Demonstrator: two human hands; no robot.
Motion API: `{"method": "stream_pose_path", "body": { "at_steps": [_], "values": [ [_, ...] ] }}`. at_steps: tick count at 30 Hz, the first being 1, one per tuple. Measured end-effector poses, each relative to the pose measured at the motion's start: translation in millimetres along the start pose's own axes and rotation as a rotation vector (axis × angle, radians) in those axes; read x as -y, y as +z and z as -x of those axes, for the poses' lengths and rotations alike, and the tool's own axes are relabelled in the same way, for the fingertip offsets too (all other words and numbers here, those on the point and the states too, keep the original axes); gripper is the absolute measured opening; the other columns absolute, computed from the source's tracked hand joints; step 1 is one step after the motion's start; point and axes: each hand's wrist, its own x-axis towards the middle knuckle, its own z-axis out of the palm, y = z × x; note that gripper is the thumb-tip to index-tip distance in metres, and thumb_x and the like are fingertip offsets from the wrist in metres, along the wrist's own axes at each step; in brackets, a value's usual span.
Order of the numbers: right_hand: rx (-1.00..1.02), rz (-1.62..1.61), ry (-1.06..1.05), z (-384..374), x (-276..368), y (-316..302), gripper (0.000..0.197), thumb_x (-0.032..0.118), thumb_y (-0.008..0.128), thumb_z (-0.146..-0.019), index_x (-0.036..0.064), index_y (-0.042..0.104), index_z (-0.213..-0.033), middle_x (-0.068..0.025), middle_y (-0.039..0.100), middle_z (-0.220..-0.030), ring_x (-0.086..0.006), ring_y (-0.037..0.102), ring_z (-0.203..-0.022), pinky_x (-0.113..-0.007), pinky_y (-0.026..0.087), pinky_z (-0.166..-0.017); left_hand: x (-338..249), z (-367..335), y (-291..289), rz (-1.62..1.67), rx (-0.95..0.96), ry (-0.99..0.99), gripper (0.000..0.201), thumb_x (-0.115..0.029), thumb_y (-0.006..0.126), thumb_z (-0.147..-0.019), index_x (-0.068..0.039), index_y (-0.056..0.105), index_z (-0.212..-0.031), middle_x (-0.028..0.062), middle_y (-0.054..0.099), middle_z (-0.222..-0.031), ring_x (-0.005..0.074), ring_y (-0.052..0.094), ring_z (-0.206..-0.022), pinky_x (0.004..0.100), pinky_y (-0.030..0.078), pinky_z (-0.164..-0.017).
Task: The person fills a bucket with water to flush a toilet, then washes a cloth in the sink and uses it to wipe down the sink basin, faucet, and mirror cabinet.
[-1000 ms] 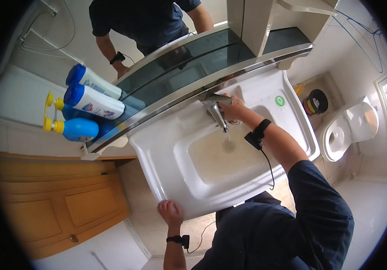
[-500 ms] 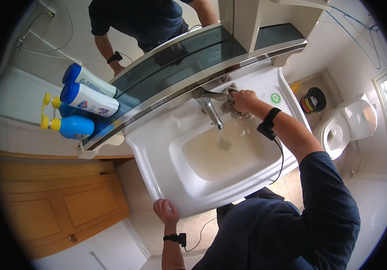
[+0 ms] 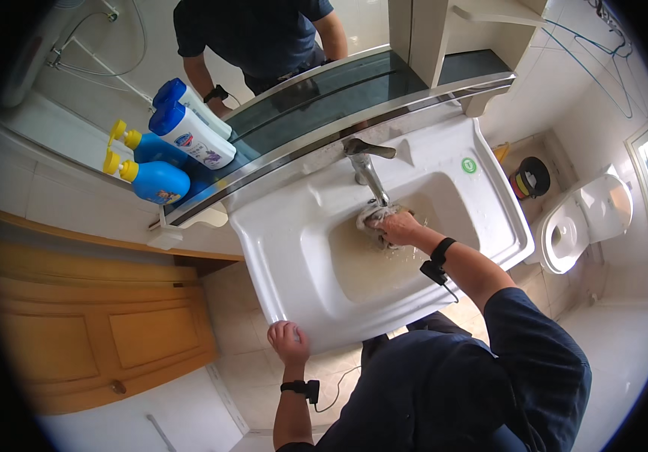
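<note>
My right hand (image 3: 401, 227) is closed on a wet, bunched grey rag (image 3: 371, 217), right under the spout of the chrome faucet (image 3: 370, 179). Small splashes show around it. The white washbasin (image 3: 288, 282) holds cloudy, brownish water (image 3: 350, 264) beneath the rag. At the basin's near left corner, my left hand (image 3: 290, 344) rests with its fingers curled over the rim; its thumb side is partly hidden. Each wrist wears a black strap with a small box and a cable.
A dark glass shelf (image 3: 324, 94) below a mirror runs behind the basin. On its left end stand white bottles with blue caps (image 3: 199, 139) and blue pump bottles (image 3: 160, 182). To the right are a black bucket (image 3: 532, 178) and a toilet (image 3: 562, 233). A wooden door (image 3: 113, 324) lies left.
My right hand has carried the rag from the ledge right of the faucet down under the spout. The left hand stays on the basin's corner. The whole view has shifted slightly.
</note>
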Motion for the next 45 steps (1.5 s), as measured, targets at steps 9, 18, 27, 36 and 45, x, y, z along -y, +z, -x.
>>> {"method": "stream_pose_path", "body": {
  "at_steps": [9,18,27,36,45],
  "values": [
    [-0.272,0.085,0.586,40,-29,9,0.052,0.024,0.064,-0.078,0.016,0.053,-0.128,-0.0149,0.043,-0.139,-0.0404,0.054,-0.113,-0.045,0.049,-0.089,-3,1,-5,-0.001,0.025,-0.01,0.011,-0.007,0.06,-0.075,-0.006,0.059,-0.086,0.0092,0.058,-0.096,0.0315,0.051,-0.101,0.0456,0.036,-0.095],
    [-0.263,-1.275,0.389,17,-48,27,0.049,0.002,0.062,-0.075,0.0017,0.057,-0.124,-0.0077,0.068,-0.091,-0.0189,0.066,-0.085,-0.032,0.052,-0.08,1,-2,-1,0.011,0.028,-0.013,0.012,-0.009,0.061,-0.075,-0.007,0.059,-0.087,0.0082,0.057,-0.097,0.0305,0.051,-0.102,0.0462,0.035,-0.096],
    [-0.668,-0.785,0.109,-22,-67,-65,0.049,0.004,0.064,-0.074,0.0057,0.053,-0.122,-0.0083,0.06,-0.115,-0.0255,0.056,-0.107,-0.036,0.049,-0.09,-1,-5,-2,0.022,0.03,0.002,0.012,-0.009,0.061,-0.075,-0.008,0.059,-0.087,0.0083,0.057,-0.097,0.031,0.051,-0.101,0.0469,0.036,-0.095],
    [-0.568,-0.299,0.195,-34,-36,-24,0.05,0.007,0.067,-0.069,0.0138,0.057,-0.117,-0.0128,0.053,-0.118,-0.0365,0.05,-0.112,-0.044,0.046,-0.092,-1,-5,-6,0.021,0.03,0.003,0.011,-0.01,0.061,-0.074,-0.007,0.059,-0.085,0.0083,0.056,-0.096,0.0309,0.051,-0.101,0.0471,0.036,-0.095],
    [-0.68,-0.696,0.143,-32,65,19,0.046,0.01,0.066,-0.069,0.0056,0.057,-0.114,-0.0199,0.057,-0.109,-0.0395,0.053,-0.105,-0.044,0.045,-0.09,3,-3,-5,0.032,0.026,-0.009,0.012,-0.009,0.062,-0.073,-0.007,0.06,-0.085,0.0082,0.057,-0.095,0.0303,0.052,-0.1,0.0466,0.036,-0.095]
  ]
}}
